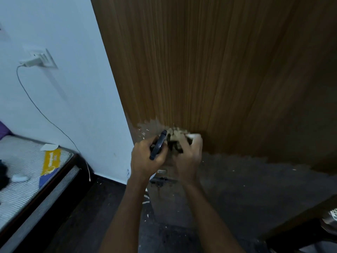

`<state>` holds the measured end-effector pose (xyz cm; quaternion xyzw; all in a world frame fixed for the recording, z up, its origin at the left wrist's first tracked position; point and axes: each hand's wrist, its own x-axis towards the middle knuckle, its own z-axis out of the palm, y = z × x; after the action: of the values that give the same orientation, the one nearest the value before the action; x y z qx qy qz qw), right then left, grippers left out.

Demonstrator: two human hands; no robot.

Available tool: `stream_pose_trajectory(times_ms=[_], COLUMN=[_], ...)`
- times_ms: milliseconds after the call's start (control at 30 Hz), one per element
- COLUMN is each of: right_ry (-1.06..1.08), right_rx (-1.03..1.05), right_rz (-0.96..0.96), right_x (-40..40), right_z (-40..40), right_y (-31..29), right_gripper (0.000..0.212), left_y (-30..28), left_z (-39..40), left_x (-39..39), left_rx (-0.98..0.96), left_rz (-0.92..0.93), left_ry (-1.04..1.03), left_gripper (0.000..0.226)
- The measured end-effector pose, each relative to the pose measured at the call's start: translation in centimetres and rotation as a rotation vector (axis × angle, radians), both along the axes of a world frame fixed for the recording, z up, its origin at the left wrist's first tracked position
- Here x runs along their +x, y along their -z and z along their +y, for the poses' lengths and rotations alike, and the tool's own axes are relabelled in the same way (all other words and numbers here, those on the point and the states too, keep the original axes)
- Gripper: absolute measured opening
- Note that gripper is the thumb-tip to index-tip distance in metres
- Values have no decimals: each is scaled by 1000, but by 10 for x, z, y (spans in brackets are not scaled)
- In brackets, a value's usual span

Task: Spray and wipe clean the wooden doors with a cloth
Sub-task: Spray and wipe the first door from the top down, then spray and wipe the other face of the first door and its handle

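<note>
Your left hand point(145, 157) is curled around a dark, slim object point(158, 145), probably the spray bottle, though blur prevents confirmation. Its upper end points toward the wooden door point(209, 70). Your right hand point(187, 157) grips a bunched, pale cloth point(177, 136) and holds it against the door at the lower edge of the intact brown veneer. Both hands sit close together, just beside each other, near the door's left edge. Below the cloth, the door surface is grey and worn, with a ragged boundary to the veneer. A metal latch point(160, 179) sits on this worn area under your wrists. To the left, a charger point(30, 62) is plugged into the wall, and its cable point(45, 117) hangs down toward a bed point(27, 179). A yellow packet point(51, 161) lies on the mattress.
</note>
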<state>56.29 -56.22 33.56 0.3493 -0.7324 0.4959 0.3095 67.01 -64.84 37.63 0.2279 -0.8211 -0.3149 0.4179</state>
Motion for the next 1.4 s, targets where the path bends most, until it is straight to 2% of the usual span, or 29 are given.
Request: stream_pose_trajectory(times_ms=[67,133,233,333,433,533,633,733,800,967,1033,1133,1233,1333,1400], right_ry=[41,46,-11,-76,-59,45,89,36,30,149,180,231,241,177,161], right_rx=[-116,-132,72,225,103,-64,22,157,104,-237,-251,-172,-25,233,256], right_rz=[18,9,44,-51,15,54,96,-16,-58,-53,-23,57,129,100,52], right_x=[-4,-5,8,21,23,18,29,50,52,42,40,42,51,73,83], right_z=[-12,-21,-16,-9,-30,-49,-53,-51,-58,-73,-79,-83,-91,-95,-96], right_y=[-44,-52,7,45,0,-46,-12,34,29,-38,-49,-41,-6,42,48], right_gripper=[38,42,38,32,28,37,29,32,35,43,45,49,49,46,44], left_y=[1,4,8,12,7,3,3,10,16,38,48,57,57,54,46], left_z=[0,2,7,2,-15,-34,-50,-67,-78,-89,-96,-104,-111,-120,-124], left_x=[6,13,18,21,24,23,29,40,45,49,51,55,58,62,66], left_rx=[-16,-19,-2,14,42,27,19,50,61,29,63,82,54,56,87], left_rz=[-13,8,31,44,96,104,42,1,-47,-262,-324,-287,-196,-67,15], left_ry=[-32,-70,-110,-95,-51,-15,25,82,113,111,81,94,149,166,186], left_gripper=[38,38,40,38,36,34,33,26,27,30,25,26,27,25,23])
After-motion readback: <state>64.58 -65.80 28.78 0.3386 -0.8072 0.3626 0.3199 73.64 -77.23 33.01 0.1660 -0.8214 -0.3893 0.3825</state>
